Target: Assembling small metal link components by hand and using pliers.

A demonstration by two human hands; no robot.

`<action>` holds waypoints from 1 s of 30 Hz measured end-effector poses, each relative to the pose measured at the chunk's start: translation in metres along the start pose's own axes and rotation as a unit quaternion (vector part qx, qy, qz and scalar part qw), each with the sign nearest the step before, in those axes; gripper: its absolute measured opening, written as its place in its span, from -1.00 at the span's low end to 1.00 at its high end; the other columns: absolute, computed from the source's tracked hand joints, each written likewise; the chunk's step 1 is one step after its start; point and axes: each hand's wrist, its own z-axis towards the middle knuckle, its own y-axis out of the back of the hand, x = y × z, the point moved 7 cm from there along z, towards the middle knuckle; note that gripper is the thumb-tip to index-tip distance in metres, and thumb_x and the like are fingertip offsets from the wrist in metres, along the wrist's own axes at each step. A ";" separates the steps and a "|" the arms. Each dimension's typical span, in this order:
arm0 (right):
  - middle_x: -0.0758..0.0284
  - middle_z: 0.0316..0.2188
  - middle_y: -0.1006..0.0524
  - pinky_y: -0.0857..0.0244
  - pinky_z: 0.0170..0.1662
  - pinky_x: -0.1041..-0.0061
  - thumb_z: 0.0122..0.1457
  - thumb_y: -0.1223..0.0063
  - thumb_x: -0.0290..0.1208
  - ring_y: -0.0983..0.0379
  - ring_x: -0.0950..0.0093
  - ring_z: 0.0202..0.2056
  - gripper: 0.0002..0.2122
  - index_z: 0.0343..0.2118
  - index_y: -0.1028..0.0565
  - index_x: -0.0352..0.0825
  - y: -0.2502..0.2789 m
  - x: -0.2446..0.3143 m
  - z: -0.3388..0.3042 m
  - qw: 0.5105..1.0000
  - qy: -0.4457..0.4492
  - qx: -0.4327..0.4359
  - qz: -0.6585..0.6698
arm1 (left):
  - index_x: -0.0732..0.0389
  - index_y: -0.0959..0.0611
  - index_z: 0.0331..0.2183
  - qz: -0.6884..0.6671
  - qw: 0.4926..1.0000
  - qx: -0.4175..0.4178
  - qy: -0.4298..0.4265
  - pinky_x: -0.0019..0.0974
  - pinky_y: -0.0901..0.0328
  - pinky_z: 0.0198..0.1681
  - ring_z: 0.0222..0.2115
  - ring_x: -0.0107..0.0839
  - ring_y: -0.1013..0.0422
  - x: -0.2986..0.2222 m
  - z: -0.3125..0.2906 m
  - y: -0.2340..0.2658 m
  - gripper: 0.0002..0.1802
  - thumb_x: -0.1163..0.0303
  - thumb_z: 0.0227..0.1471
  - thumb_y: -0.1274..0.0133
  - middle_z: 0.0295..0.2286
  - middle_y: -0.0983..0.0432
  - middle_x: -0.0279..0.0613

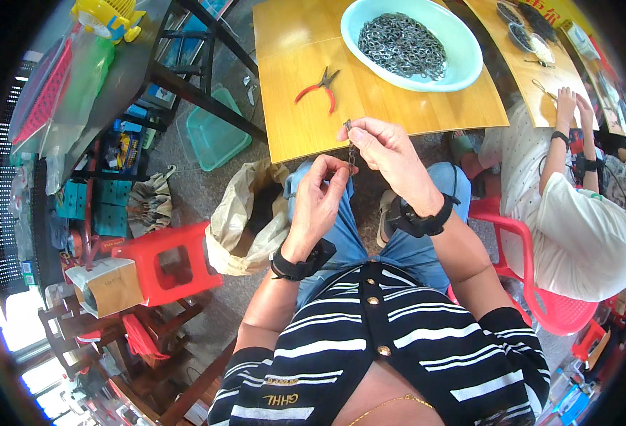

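A short dark metal chain (352, 150) runs upright between my hands, just off the near edge of the wooden table (284, 85). My left hand (321, 190) pinches its lower end between thumb and fingertips. My right hand (384, 151) grips the upper end, a little higher and to the right. Beyond them on the tabletop lie pliers (318, 90) with red handles, jaws pointing away from me. A pale green basin (462, 74) at the far right of the table holds a heap of dark metal links (402, 46).
An open pale sack (227, 234) stands left of my legs, near a red stool (174, 264). A green plastic bin (217, 131) is on the floor. At right a co-worker (575, 206) sits on a pink chair (554, 305), hands at another table. A yellow fan (108, 18) stands far left.
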 end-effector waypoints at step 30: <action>0.61 -0.68 -0.23 0.07 -0.59 0.75 0.22 0.14 -0.42 -0.05 0.80 -0.64 -0.82 -0.31 -0.51 -0.36 0.011 0.000 -0.010 0.997 -0.024 -0.029 -0.071 | 0.33 -0.54 -0.33 -0.088 0.995 -0.048 0.025 -0.51 -0.29 -0.26 -0.36 -0.58 -0.43 -0.011 0.006 0.020 -0.86 0.45 0.11 0.01 -0.44 -0.51 -0.30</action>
